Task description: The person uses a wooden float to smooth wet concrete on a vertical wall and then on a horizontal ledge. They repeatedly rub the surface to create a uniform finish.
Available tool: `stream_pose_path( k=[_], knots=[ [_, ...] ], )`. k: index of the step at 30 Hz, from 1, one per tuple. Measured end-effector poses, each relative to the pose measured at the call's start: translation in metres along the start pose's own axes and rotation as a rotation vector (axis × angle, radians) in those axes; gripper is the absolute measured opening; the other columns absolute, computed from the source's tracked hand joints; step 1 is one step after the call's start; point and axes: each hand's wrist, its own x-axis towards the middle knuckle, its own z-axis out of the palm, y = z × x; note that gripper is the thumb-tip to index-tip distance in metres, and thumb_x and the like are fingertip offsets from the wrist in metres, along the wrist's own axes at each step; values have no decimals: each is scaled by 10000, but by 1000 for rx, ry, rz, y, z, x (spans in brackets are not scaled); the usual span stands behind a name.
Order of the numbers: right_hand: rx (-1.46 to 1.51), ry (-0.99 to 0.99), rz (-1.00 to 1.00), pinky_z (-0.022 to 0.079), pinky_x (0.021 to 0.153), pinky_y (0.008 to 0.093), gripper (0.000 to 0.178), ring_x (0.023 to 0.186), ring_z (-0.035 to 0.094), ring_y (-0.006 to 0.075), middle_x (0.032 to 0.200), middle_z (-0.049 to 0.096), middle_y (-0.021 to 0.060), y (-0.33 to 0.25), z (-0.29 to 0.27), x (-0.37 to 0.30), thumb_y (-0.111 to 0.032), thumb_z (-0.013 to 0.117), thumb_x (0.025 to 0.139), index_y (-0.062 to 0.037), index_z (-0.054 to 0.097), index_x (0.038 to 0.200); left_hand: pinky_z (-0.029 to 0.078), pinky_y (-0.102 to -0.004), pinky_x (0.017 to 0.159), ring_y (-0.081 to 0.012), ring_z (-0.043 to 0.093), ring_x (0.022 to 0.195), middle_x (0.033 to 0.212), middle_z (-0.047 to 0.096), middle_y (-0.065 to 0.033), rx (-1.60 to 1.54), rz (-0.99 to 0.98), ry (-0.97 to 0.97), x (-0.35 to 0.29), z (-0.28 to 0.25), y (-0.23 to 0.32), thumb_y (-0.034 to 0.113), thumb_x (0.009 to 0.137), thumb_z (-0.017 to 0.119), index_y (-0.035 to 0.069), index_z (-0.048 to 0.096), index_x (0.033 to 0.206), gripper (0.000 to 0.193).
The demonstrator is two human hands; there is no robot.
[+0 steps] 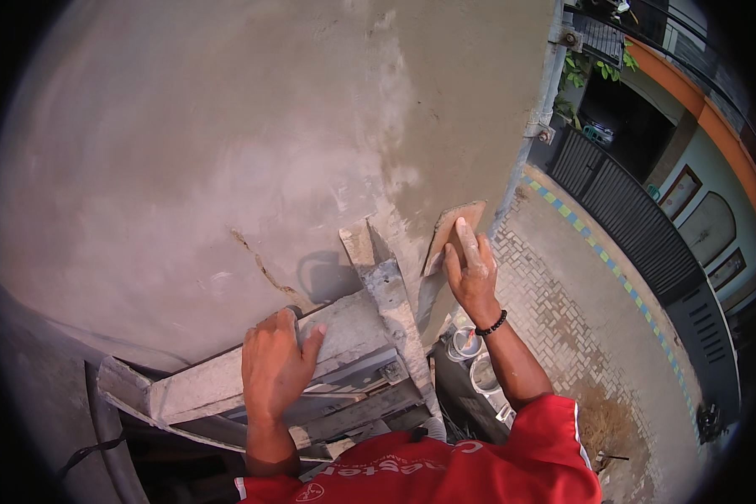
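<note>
My right hand (pixel 477 279) grips a thin brownish rectangular smoothing board (pixel 447 228), index finger stretched along its back. The board stands tilted at the wall's right-hand edge, against or very near the damp plaster (pixel 454 101). How the thumb side holds it is partly hidden. Lower and to the left, my left hand (pixel 275 363) is closed over a plaster-caked wooden plank (pixel 354 326), its fingertips curling past the far edge. An upright pale beam (pixel 392 294) crosses the plank's right end. Several buckets (pixel 465 343) stand far below, between the beam and my right forearm.
Lighter, drier plaster (pixel 185 168) covers the wall at left, with a brown crack (pixel 265 267) above the plank. A metal pole (pixel 539 126) runs beside the wall's edge. Well below lie a paved street (pixel 554 294) and a dark gate (pixel 630 210).
</note>
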Motion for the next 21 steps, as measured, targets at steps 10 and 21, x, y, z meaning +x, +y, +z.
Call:
stream_pose_path(
  k=[10,21],
  knots=[
    [31,96,27,511,672,425,564,746,608,313,882,573,163,-23,-72,95,-64,692,864,-79,566,1414,455,-540,729,-495,609,819,864,654,-278,27,16,24,-3,0,-9,319,931,669,-33,602,934,358],
    [-16,-258,-47,541,710,431,609,840,639,366,950,597,184,-10,-14,-39,-83,688,856,-71,530,1444,448,-525,787,-486,606,822,865,650,-278,20,3,-56,1,1,-7,380,943,640,-42,593,923,424]
  ],
)
